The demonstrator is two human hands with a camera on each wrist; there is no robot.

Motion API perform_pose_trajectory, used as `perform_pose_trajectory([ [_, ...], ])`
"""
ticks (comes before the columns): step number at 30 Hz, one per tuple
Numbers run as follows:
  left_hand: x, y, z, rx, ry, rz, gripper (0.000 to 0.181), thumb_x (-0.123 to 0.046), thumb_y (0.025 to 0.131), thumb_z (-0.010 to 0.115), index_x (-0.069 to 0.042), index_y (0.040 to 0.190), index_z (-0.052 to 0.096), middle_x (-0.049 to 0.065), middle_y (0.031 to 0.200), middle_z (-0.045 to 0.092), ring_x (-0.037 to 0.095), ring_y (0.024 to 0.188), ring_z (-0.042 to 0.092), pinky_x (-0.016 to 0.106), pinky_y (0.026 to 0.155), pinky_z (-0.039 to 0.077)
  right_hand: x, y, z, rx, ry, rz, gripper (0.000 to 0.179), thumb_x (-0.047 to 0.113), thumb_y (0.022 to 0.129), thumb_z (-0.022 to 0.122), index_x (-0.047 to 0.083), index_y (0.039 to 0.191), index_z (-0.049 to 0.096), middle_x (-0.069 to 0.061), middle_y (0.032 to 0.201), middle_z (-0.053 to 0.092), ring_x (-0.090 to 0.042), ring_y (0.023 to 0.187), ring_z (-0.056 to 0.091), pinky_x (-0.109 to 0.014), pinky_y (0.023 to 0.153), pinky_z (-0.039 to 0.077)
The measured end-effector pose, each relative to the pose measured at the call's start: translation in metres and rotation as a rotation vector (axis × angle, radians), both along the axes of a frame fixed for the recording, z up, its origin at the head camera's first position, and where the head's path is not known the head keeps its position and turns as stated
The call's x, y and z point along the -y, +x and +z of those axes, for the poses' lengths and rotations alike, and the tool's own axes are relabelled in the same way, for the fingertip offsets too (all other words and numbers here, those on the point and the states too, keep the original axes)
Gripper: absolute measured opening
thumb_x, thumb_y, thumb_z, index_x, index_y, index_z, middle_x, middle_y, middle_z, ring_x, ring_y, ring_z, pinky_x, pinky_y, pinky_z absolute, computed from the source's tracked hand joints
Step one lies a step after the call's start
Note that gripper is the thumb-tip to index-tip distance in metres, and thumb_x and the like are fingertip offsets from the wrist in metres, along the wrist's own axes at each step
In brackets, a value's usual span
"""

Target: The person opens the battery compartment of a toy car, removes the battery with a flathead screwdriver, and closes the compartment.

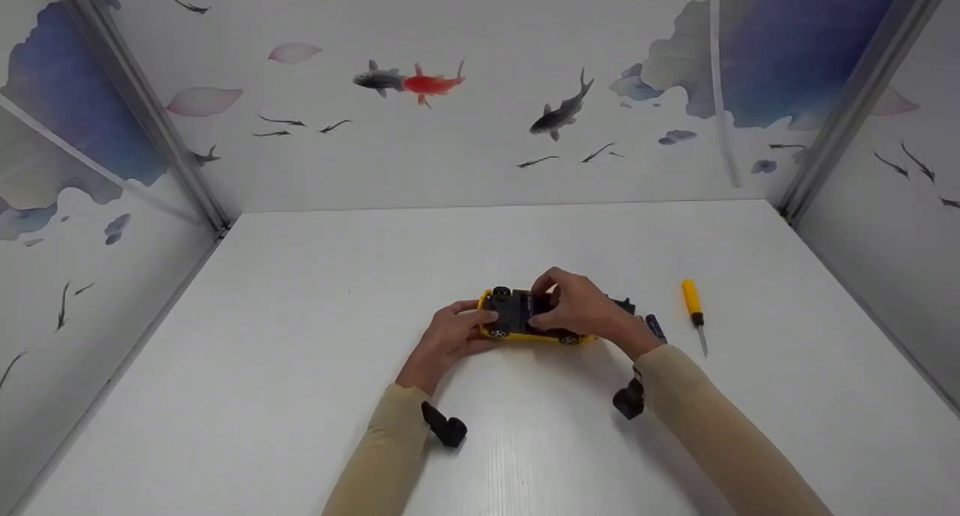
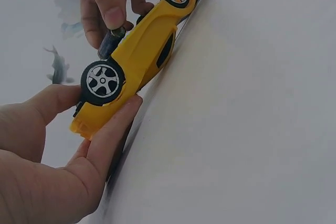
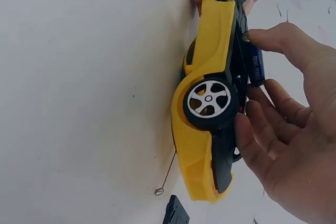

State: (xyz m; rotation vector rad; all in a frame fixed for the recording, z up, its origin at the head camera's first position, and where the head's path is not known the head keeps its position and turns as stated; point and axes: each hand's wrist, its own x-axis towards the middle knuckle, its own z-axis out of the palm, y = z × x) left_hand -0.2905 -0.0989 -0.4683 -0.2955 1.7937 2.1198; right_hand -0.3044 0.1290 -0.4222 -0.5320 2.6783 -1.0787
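A yellow toy car (image 1: 536, 337) lies wheels-up on the white table, its black underside facing up. My left hand (image 1: 450, 330) grips one end of it, thumb on the underside and fingers along the yellow body. Over the middle of the underside, my right hand (image 1: 576, 304) pinches a dark blue battery (image 3: 256, 66) between thumb and fingertips. In the left wrist view the battery (image 2: 110, 43) stands out above the car's underside, crosswise to the body. How far it sits inside the compartment is hidden by the fingers and the car's side.
Right of the car lie another dark battery (image 1: 655, 326) and a black plastic piece (image 1: 625, 304), partly behind the right hand. A screwdriver (image 1: 692, 300) with a yellow handle rests farther right. A thin looped wire (image 3: 167, 171) shows beside the car. Printed panels (image 1: 480, 148) enclose the table.
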Motion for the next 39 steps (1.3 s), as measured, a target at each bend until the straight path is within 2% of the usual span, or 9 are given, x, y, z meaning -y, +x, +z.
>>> perform_pose_trajectory([
  [5,0.000,-0.001,-0.002,0.008,0.002,-0.001,0.059,-0.012,0.091,0.072,-0.004,0.145,0.048,0.024,0.136,0.058,0.028,0.111,0.068,0.039,0.093,0.059,-0.011,0.005,0.002,-0.041,-0.064,0.000,0.055,0.025,0.084,0.080,0.012,0.133,0.057,-0.010,0.127,0.061,-0.027,0.108,0.057,-0.038,0.083,0.053],
  [13,0.001,0.000,-0.002,0.006,0.020,0.003,0.058,-0.012,0.091,0.071,-0.005,0.144,0.049,0.023,0.136,0.058,0.028,0.112,0.067,0.038,0.091,0.059,-0.023,0.018,0.016,-0.128,-0.112,-0.002,0.051,0.026,0.084,0.081,0.015,0.130,0.060,-0.007,0.129,0.062,-0.025,0.107,0.057,-0.033,0.080,0.052],
  [17,0.001,0.001,-0.002,0.005,0.017,0.000,0.059,-0.012,0.091,0.071,-0.005,0.145,0.049,0.023,0.136,0.058,0.028,0.113,0.066,0.038,0.092,0.059,-0.030,0.027,0.023,-0.161,-0.132,0.003,0.053,0.025,0.084,0.081,0.015,0.132,0.060,-0.006,0.130,0.062,-0.027,0.109,0.057,-0.032,0.080,0.051],
  [21,0.001,0.002,-0.002,0.005,0.016,-0.002,0.059,-0.012,0.091,0.071,-0.005,0.145,0.048,0.023,0.137,0.058,0.029,0.114,0.066,0.038,0.093,0.059,-0.037,0.039,0.028,-0.180,-0.160,0.042,0.052,0.024,0.084,0.082,0.018,0.131,0.061,-0.004,0.131,0.061,-0.030,0.110,0.058,-0.029,0.080,0.054],
  [25,0.001,0.002,-0.002,0.006,0.028,0.004,0.058,-0.011,0.092,0.070,-0.004,0.145,0.048,0.024,0.137,0.058,0.030,0.115,0.067,0.040,0.094,0.059,-0.047,0.049,0.033,-0.202,-0.186,0.085,0.051,0.022,0.084,0.081,0.019,0.131,0.061,-0.006,0.129,0.060,-0.030,0.101,0.061,-0.026,0.075,0.056],
  [29,0.000,0.002,-0.002,0.002,0.024,0.012,0.057,-0.011,0.092,0.070,-0.004,0.144,0.048,0.024,0.136,0.059,0.030,0.114,0.067,0.041,0.095,0.058,-0.062,0.054,0.034,-0.204,-0.181,0.085,0.049,0.019,0.085,0.080,0.020,0.131,0.062,-0.009,0.124,0.060,-0.026,0.087,0.065,-0.023,0.074,0.056],
  [31,-0.001,0.002,-0.001,0.001,0.018,0.014,0.057,-0.011,0.092,0.070,-0.004,0.144,0.049,0.024,0.136,0.059,0.029,0.113,0.068,0.041,0.094,0.058,-0.070,0.054,0.035,-0.220,-0.172,0.079,0.048,0.018,0.085,0.080,0.020,0.130,0.063,-0.008,0.124,0.061,-0.026,0.090,0.066,-0.023,0.077,0.056],
  [36,-0.002,0.003,0.000,0.006,0.019,0.016,0.057,-0.012,0.092,0.071,-0.005,0.144,0.049,0.023,0.135,0.060,0.029,0.112,0.068,0.040,0.093,0.059,-0.089,0.055,0.037,-0.278,-0.138,0.076,0.049,0.020,0.086,0.080,0.018,0.132,0.063,-0.003,0.129,0.063,-0.027,0.111,0.062,-0.023,0.088,0.054],
  [39,-0.001,0.003,0.000,0.004,0.021,0.008,0.058,-0.012,0.092,0.071,-0.005,0.145,0.048,0.024,0.137,0.058,0.029,0.113,0.068,0.040,0.093,0.059,-0.100,0.055,0.039,-0.292,-0.106,0.068,0.051,0.022,0.087,0.079,0.018,0.135,0.062,-0.003,0.130,0.063,-0.021,0.112,0.061,-0.022,0.090,0.053],
])
